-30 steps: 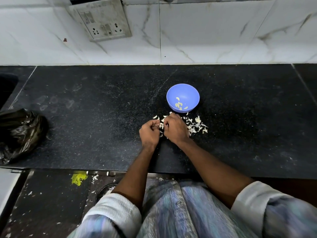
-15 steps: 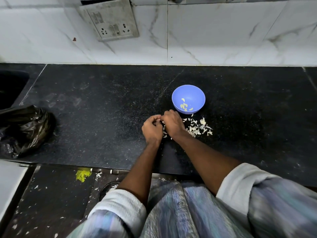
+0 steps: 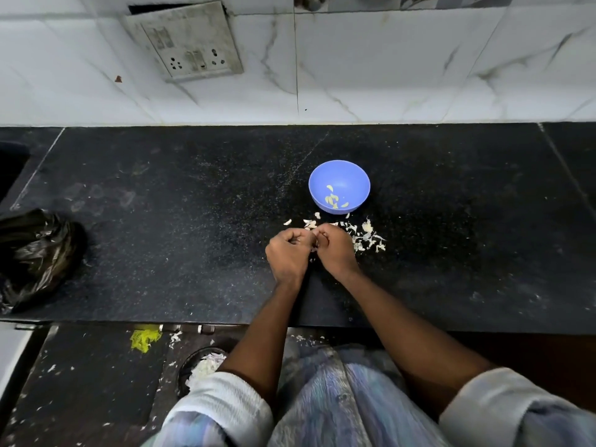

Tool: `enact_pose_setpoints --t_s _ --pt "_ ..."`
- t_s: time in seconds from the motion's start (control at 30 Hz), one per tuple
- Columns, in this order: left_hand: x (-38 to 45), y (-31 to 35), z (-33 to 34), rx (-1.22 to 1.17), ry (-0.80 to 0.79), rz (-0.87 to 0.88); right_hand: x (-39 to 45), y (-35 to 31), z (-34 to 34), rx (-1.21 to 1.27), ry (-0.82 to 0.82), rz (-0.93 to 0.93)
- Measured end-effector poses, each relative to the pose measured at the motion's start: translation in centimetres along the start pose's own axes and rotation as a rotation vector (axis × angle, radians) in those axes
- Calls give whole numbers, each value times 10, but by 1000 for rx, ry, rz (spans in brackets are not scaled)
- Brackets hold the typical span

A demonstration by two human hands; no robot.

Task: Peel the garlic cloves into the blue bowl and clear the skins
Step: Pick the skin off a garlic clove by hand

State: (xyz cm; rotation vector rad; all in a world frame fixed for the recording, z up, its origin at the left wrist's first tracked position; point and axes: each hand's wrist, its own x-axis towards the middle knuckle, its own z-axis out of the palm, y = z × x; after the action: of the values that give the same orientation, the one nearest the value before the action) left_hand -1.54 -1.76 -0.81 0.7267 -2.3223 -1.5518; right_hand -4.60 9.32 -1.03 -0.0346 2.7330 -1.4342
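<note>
A small blue bowl [image 3: 339, 175] stands on the black counter [image 3: 193, 221] with a few pale peeled garlic cloves [image 3: 332, 199] in its bottom. Just in front of it lies a scatter of white garlic skins [image 3: 366, 236]. My left hand [image 3: 288, 253] and my right hand [image 3: 335, 248] sit knuckle to knuckle right before the bowl, fingers curled inward and pinching something small between them. That piece is hidden by the fingers; it looks like a garlic clove.
A crumpled black plastic bag [image 3: 35, 253] lies at the counter's left edge. A switch and socket plate [image 3: 187, 43] hangs on the white marble wall. Below the counter's front edge are a yellow scrap [image 3: 145, 339], skins on the floor and a bin [image 3: 203, 366] holding skins.
Both hands stay together in front of the bowl with small finger movements. The camera has shifted, so the bowl and hands sit a little differently in the frame.
</note>
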Motion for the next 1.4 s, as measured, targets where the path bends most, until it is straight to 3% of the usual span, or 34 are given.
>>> enact_pose_setpoints --t_s 0.13,0.27,0.4,0.83,1.1,1.4 --pt "-16 2 16 13 -33 47 -4 3 -20 338 -84 221" --pt "-17 8 23 -19 -50 47 -3 7 -34 495 -130 277" --pt "-22 21 31 -65 -87 4 1 9 -47 646 -75 349" --pt "-19 24 38 -188 -83 -167 7 13 -65 654 -159 350" --pt "-14 29 23 -418 -273 -381 -3 5 -56 634 -38 292" --pt "-8 33 23 -416 -326 -325 12 11 -60 552 -61 205"
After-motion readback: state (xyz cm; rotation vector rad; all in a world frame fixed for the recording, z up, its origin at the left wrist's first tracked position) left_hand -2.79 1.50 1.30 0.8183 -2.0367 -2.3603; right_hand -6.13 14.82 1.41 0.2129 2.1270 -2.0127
